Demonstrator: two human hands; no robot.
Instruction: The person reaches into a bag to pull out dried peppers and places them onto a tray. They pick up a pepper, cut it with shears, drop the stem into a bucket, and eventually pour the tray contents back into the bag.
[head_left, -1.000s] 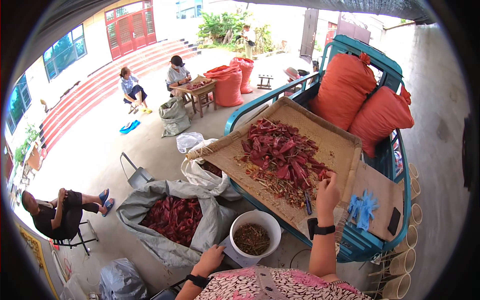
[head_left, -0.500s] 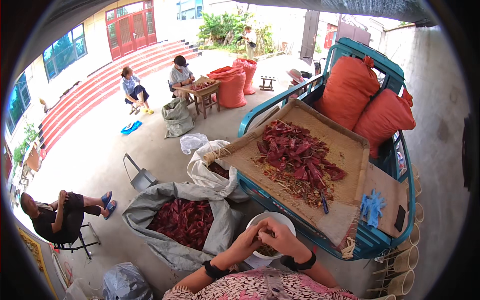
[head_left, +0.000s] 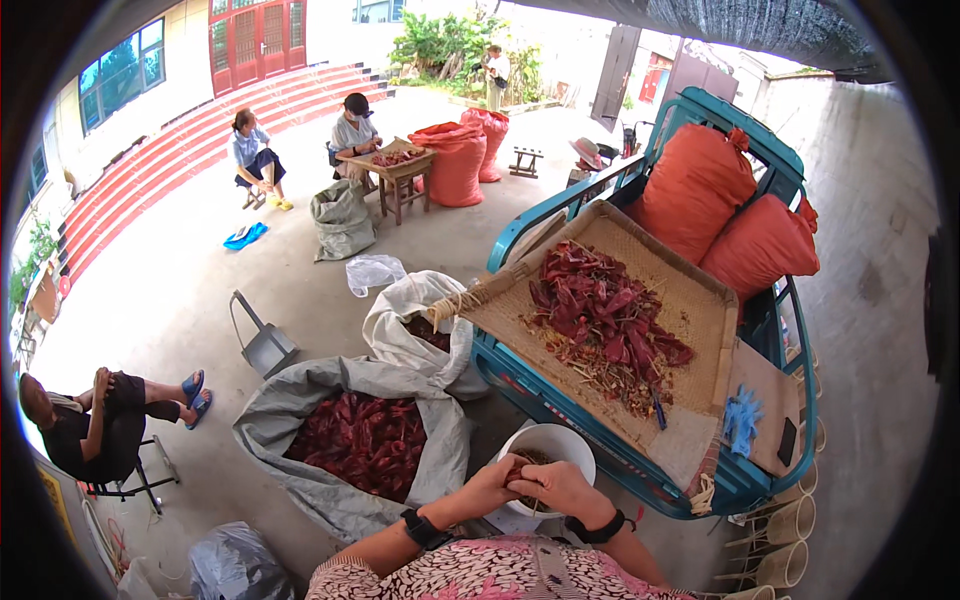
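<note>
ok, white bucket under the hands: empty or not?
Not empty: brownish plant bits show inside the white bucket, below its rim. How full, cannot tell; the left hand and right hand cover part of its opening.

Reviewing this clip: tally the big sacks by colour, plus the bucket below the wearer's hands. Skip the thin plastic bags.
Red-orange sacks: 4 (two in the truck bed, two by the small table)
Grey or grey-green sacks: 2
White sack: 1
White bucket: 1
Total: 8
</note>
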